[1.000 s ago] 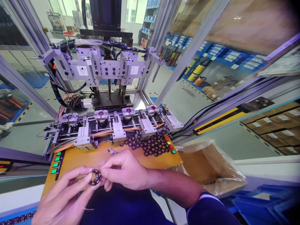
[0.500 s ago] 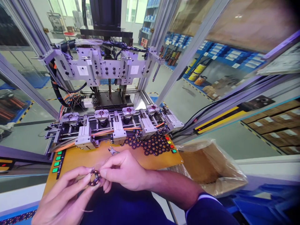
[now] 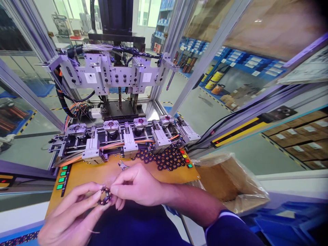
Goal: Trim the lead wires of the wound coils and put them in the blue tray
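Fingers (image 3: 88, 203) of the left hand (image 3: 68, 218) are closed on the left rim of a dark ring (image 3: 109, 196), while the right hand (image 3: 139, 188) pinches its thumb and forefinger at the ring's right edge. Beyond lies a room with a grey floor (image 3: 197, 118) and blue shelving (image 3: 222, 56) bearing white labels, too small to read. A metal-framed machine (image 3: 120, 77) fills the middle, two white squares on its plate, their print unclear; the writing on a pale sheet (image 3: 304, 68) at upper right is blurred. Below the machine spreads an orange-brown surface (image 3: 89, 174), with a plastic-lined carton (image 3: 215, 182) just beside it. On the surface lie a cluster of dark rings (image 3: 167, 159), small cutters (image 3: 122, 165) and green buttons (image 3: 59, 187). Held above the near edge, the hands' ring is open-centred and tilted, with coppery glints around its rim.
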{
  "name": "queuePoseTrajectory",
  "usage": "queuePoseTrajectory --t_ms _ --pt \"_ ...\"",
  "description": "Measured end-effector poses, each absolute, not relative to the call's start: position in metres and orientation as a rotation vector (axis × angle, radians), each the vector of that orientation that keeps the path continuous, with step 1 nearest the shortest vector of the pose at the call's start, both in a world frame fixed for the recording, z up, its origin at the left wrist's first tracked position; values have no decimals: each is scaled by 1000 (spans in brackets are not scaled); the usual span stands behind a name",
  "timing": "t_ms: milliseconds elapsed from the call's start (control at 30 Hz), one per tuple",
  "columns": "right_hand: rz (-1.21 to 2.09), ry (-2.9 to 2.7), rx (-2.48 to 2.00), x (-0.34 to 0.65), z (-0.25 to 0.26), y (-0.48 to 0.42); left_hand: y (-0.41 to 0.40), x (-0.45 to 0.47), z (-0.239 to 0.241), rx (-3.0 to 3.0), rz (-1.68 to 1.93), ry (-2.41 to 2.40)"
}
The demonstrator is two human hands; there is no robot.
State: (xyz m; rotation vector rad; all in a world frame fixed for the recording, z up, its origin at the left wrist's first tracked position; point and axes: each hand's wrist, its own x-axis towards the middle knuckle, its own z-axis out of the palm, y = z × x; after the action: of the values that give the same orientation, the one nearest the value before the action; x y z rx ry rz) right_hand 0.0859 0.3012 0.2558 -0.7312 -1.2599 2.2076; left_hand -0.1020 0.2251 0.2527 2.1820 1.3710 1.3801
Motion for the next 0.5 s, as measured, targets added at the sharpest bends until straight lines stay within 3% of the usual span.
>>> queuePoseTrajectory --t_ms 167,367,500 --pt "2092 -1439 -728 90 256 301 225 -102 254 2197 1361 1365" --pt "1416 -2010 -600 97 258 304 224 -102 255 2274 1299 1336" --pt "1310 -2081 -565 99 257 306 225 -101 257 2295 1281 1343"
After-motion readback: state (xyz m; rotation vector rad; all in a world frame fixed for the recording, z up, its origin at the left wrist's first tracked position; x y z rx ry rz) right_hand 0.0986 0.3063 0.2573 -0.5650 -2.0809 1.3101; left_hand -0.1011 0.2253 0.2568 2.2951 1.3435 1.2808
